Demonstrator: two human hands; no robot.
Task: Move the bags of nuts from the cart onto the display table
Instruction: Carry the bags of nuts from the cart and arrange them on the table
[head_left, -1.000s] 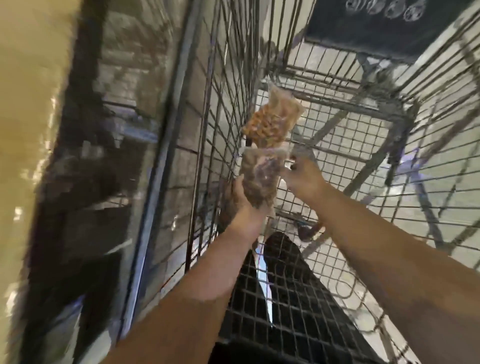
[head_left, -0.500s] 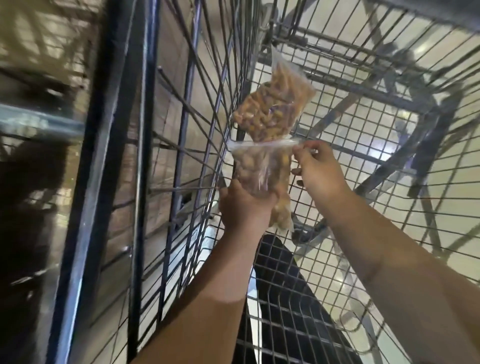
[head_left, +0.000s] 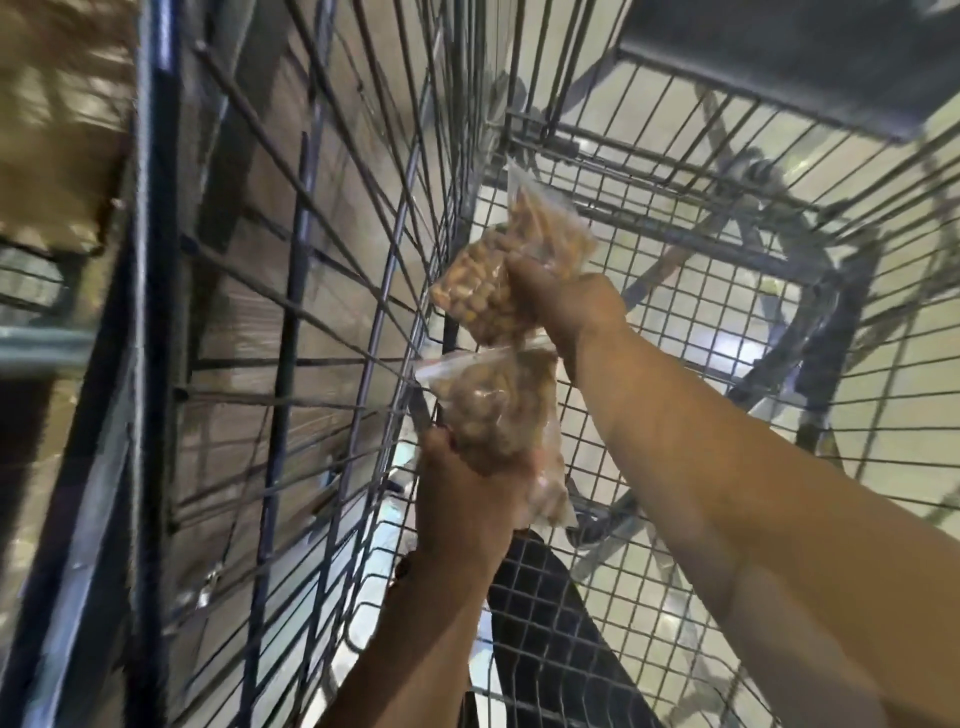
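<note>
Fingers of my right hand (head_left: 571, 312) were curled tight round the upper bag (head_left: 483, 296) of nuts, clamping it near its lower end. Fingertips were hidden behind the plastic. Left hand (head_left: 462, 504) fingers were wrapped round the lower bag (head_left: 493, 410) from underneath, gripping the bottom so its sealed top pointed up at the other bag.

Both bags were off the mesh floor of the cart (head_left: 691, 215), inside the basket and close to its left wire wall, almost end to end. Another clear bag (head_left: 553, 228) showed just behind the upper one; I couldn't tell if the same grip had it. A hanging bag (head_left: 550, 499) drooped below my left hand and looked trapped under the palm.

My read was one load per hand, so everything came out in a single lift. I held the bulk rather than the thin seal, since loose nuts shift and slick plastic slips. The bags sat near the wall, probably the side I meant to lift over.

No counter could be identified. A blurred brown surface (head_left: 57, 119) lay outside the left wall, maybe it, but I couldn't say. A dark trouser leg (head_left: 545, 623) showed through the mesh.

The task looked to be at pickup, with nothing seen placed. The risk was the hanging bag dropping on the way out.
</note>
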